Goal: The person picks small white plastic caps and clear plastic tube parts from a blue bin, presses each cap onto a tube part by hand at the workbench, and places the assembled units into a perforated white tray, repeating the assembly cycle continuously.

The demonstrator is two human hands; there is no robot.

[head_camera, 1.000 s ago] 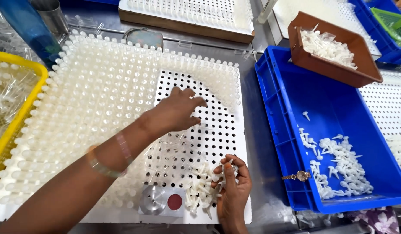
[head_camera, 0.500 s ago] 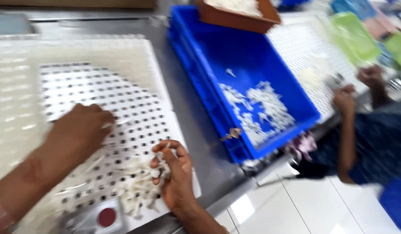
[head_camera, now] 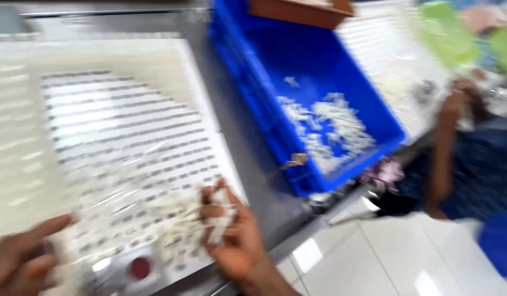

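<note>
Small white plastic pieces (head_camera: 179,230) lie heaped at lower centre of the frame on the one white perforated tray (head_camera: 127,142), against the right hand (head_camera: 234,235), whose curled fingers close on a few. The left hand (head_camera: 20,257), lower left, rests on the tray; its grasp is blurred, cannot tell. One blue bin (head_camera: 319,82) holds more pieces.

Small white plastic pieces (head_camera: 179,230) heaped on perforated tray (head_camera: 127,142)

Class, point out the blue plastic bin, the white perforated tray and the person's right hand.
Blue plastic bin (head_camera: 341,60): head view, bare inner floor.
White perforated tray (head_camera: 127,126): head view, bare holed middle.
Right hand (head_camera: 237,241): head view, palm, with small white pieces at the fingers.
</note>
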